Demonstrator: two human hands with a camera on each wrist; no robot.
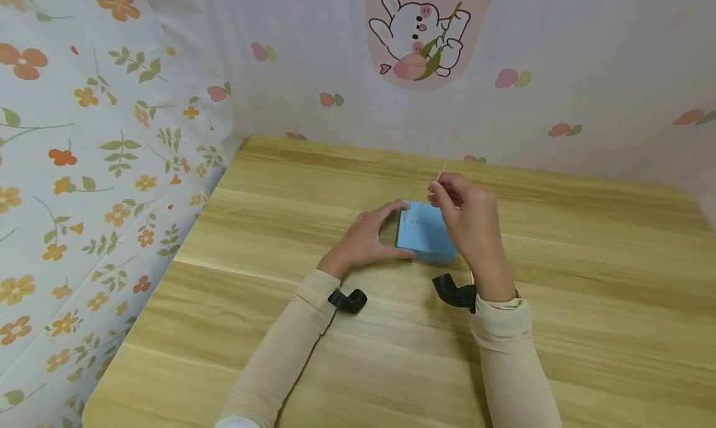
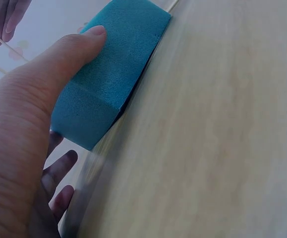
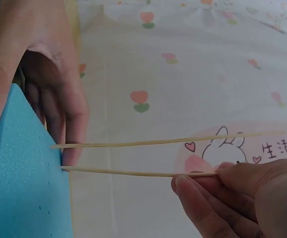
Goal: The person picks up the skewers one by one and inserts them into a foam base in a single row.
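A light blue foam block (image 1: 427, 235) lies on the table, with rows of small holes in its top face. My left hand (image 1: 363, 238) grips its left end, the thumb on the near side (image 2: 91, 44) and fingers at the far side. One thin wooden skewer (image 3: 133, 144) stands in the block near its far left corner, untouched by either hand. Beside it, a second skewer (image 3: 123, 173) is pinched between thumb and fingers of my right hand (image 1: 472, 220), partway up its length. The lower end of this skewer meets the block's top face.
The wood-grain table (image 1: 587, 279) extends on all sides of the block. A black curved mount sits at the left wrist (image 1: 348, 300), another at the right wrist (image 1: 454, 292). Behind the table hangs a printed curtain (image 1: 313, 55); floral cloth (image 1: 112, 167) covers the left side.
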